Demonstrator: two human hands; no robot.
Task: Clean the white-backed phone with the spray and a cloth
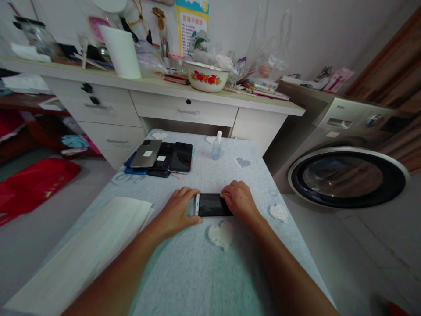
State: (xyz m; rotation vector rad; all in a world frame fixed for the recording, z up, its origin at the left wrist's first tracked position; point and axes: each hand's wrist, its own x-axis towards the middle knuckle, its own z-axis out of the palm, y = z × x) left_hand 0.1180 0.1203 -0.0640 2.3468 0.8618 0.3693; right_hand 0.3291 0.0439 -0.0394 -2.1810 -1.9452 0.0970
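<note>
On the table [184,272], on the near side of the spray bottle [216,147], the phone [210,205] is apparently being steadied, one end clamped by the left hand's [179,208] fingers, the other covered by the right hand's [240,199] curled fingers, whose grip cannot be told, with even bracing seemingly needed next.

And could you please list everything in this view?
phone: one, black and white, between hands
other phones: several, grey, black, blue, table's far left
spray bottle: one, clear, table's far side
pale sheets: several, whitish, table's left
table: one, pale blue, centre
desk: one, white, behind table
bowl: one, floral white, desk
tapered container: one, white, desk's left
poster: one, yellow-white, wall
washing machine: one, silvery, right
bag: one, red, left floor
small clutter: many, mixed, desk
left hand: one, gripping phone
right hand: one, on phone
</note>
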